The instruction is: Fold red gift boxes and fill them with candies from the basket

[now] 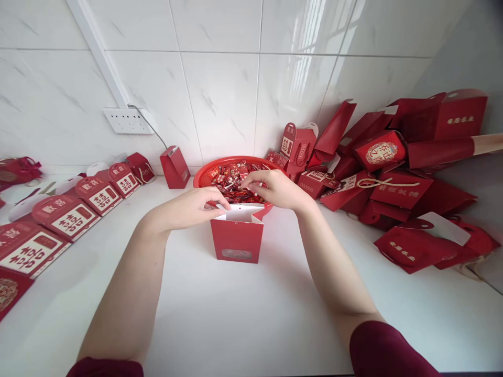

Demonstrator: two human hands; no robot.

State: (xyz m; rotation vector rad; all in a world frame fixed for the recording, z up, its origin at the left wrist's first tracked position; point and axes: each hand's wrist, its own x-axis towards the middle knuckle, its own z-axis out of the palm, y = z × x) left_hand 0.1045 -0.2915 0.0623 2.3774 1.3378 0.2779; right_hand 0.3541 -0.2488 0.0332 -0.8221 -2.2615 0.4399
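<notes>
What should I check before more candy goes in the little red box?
1. Red box stands upright on the white counter: ok.
2. Box top open, white flaps spread: ok.
3. Left hand steadies the box's top edge: ok.
4. Right hand is over the red basket of wrapped candies: ok.
5. Right hand actually pinching a candy: cannot tell.
6. How full the box is inside: cannot tell.
</notes>
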